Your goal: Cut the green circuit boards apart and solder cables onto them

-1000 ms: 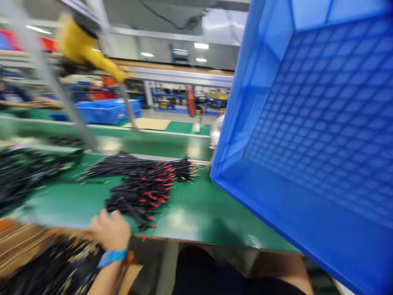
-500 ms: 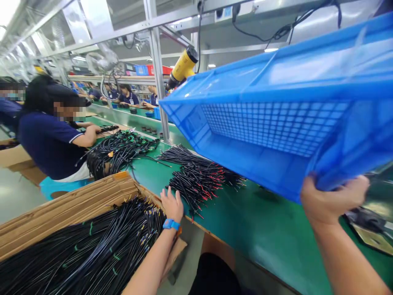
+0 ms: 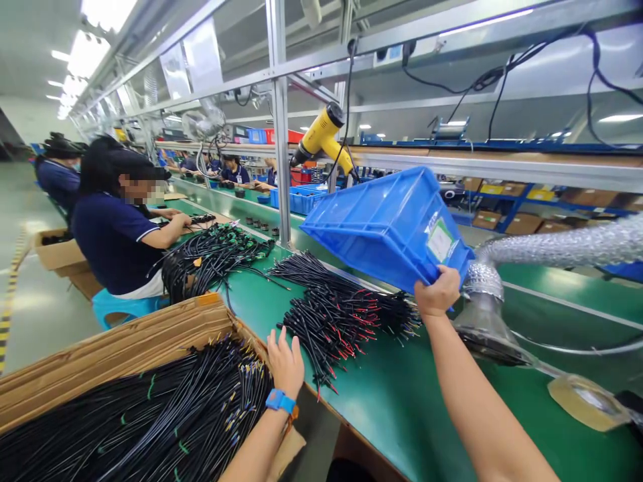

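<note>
Your right hand (image 3: 437, 292) is clamped on the rim of the blue plastic crate (image 3: 386, 227), tilted up clear of the bench – left hand (image 3: 286, 365) open beside the red-tipped wire bundle (image 3: 326, 325), contact hard to tell.

Crate: blue plastic crate (image 3: 386, 227), tilted, white label on its end, held up at 1 o'clock.
Wires: black red-tipped wire bundle (image 3: 326, 321), loose fanned heap, lying at 12 o'clock.

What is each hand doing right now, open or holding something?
Left hand: open, fingers spread, holding nothing.
Right hand: closed, holding a blue plastic crate by its edge.
</note>
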`<action>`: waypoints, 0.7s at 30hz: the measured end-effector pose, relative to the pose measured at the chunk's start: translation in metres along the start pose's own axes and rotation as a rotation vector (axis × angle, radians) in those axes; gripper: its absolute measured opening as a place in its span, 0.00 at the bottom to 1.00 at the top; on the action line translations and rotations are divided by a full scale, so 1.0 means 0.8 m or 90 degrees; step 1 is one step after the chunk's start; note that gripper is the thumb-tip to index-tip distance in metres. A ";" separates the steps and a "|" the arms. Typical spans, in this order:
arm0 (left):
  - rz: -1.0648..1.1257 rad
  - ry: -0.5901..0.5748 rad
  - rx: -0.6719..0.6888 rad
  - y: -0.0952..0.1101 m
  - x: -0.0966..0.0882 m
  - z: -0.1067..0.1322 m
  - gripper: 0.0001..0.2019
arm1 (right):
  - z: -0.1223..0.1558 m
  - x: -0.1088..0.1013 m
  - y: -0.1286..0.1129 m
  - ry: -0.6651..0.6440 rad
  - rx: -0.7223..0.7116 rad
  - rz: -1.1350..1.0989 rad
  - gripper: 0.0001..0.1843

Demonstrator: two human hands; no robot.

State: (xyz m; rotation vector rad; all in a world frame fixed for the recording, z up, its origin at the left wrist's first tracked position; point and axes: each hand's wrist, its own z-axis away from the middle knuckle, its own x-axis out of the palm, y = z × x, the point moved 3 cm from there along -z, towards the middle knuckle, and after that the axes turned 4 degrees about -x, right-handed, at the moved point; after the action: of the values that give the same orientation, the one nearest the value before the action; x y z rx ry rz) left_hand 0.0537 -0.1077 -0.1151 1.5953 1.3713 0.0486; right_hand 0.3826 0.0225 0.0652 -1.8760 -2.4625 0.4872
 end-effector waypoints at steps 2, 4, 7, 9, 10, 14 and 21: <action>-0.002 -0.002 0.000 -0.002 0.000 0.000 0.26 | 0.003 0.024 0.005 -0.026 0.017 -0.003 0.16; -0.002 -0.005 0.000 -0.003 0.000 0.001 0.25 | 0.005 0.045 0.010 -0.054 0.045 0.003 0.16; -0.002 -0.014 0.003 -0.003 -0.001 0.002 0.25 | 0.006 0.073 0.023 -0.092 0.104 0.019 0.17; -0.006 -0.020 0.005 -0.002 -0.001 0.001 0.25 | 0.003 0.090 0.036 -0.114 0.141 0.031 0.19; -0.009 -0.022 0.004 -0.002 -0.001 0.001 0.25 | 0.000 0.098 0.043 -0.125 0.155 0.034 0.19; -0.025 -0.034 -0.014 -0.004 0.002 0.003 0.25 | -0.019 0.125 0.081 -0.186 0.193 0.041 0.20; -0.085 -0.086 -0.027 -0.004 0.007 0.010 0.24 | -0.035 0.158 0.152 -0.325 0.332 0.078 0.19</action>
State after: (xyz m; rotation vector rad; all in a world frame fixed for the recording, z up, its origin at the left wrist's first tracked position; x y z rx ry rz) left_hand 0.0579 -0.1089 -0.1244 1.4419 1.3586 -0.1070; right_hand 0.4659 0.1770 0.0385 -1.8341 -2.1349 1.6051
